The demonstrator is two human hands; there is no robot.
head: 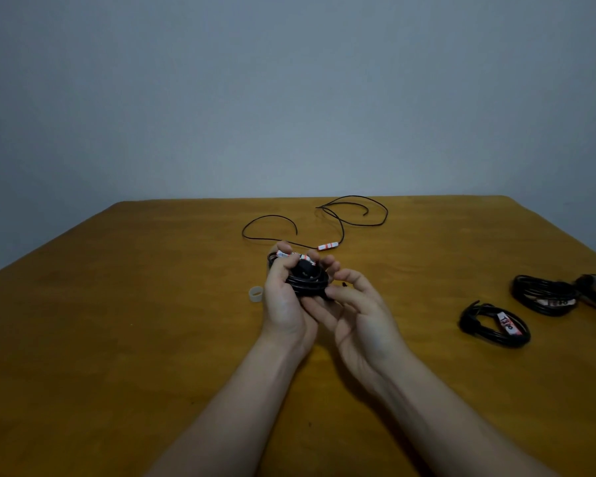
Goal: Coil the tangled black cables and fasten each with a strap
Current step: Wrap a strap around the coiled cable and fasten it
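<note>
Left hand (286,297) grips the coil (310,284), right hand (362,315) prob. pinches its edge, and w/ it not yet fastened any slack grip lets the loops spring loose.

Table (117,356): ochre-brown wood, filling the lower half of the view, its far edge straight against the wall.
Wall (289,98): plain grey-blue, dimly lit, behind the table.
Ring (255,294): small, pale and translucent, resting on the tabletop a little left of centre.
Speck (132,324): tiny, reddish, on the bare wood further left.
</note>
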